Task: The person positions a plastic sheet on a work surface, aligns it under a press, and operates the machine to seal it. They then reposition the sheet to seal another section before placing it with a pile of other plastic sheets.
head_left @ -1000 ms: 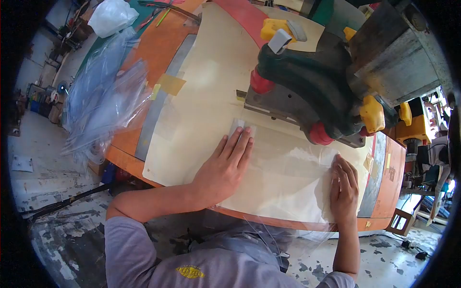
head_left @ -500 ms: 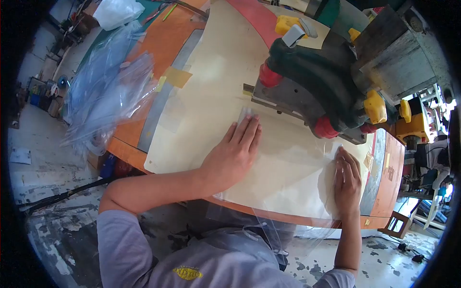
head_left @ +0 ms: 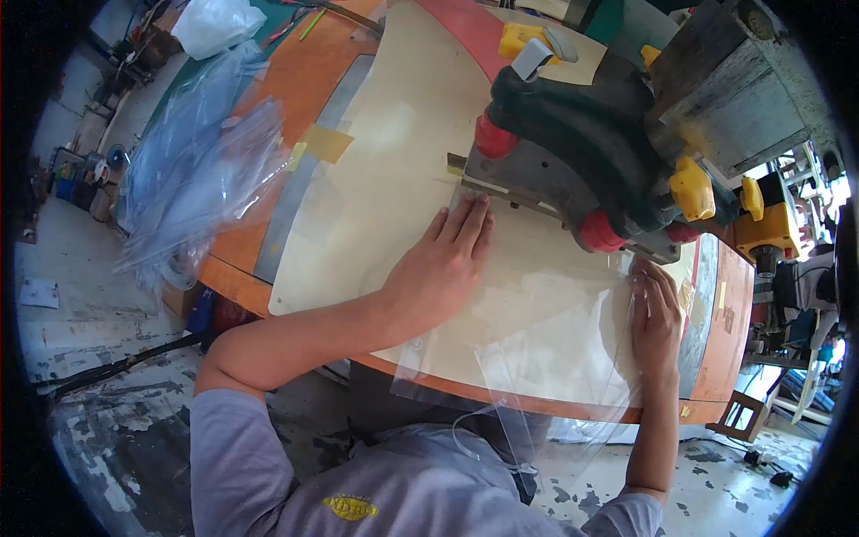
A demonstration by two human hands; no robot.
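A clear plastic sheet (head_left: 537,345) lies on the cream-coloured work surface (head_left: 358,206), its near part hanging over the front edge. My left hand (head_left: 441,268) rests flat on the sheet's left side, fingers stretched toward the metal bar of a press (head_left: 528,192). At the sheet's right side, my right hand (head_left: 656,313) lies with its fingers extended, the tips close to the bar's right end. The press has a dark green arm (head_left: 582,125) and red knobs. Whether the sheet's far edge goes under the bar is hard to see.
A pile of clear plastic pieces (head_left: 201,170) lies on the left of the orange table (head_left: 234,279), below a white plastic bag (head_left: 215,27). Yellow knobs (head_left: 692,188) stick out from the machine. Tape (head_left: 327,143) is stuck at the surface's left edge.
Both hands have moved slightly forward toward the press bar, the right one also a little to the right. The hanging part of the plastic sheet has shifted.
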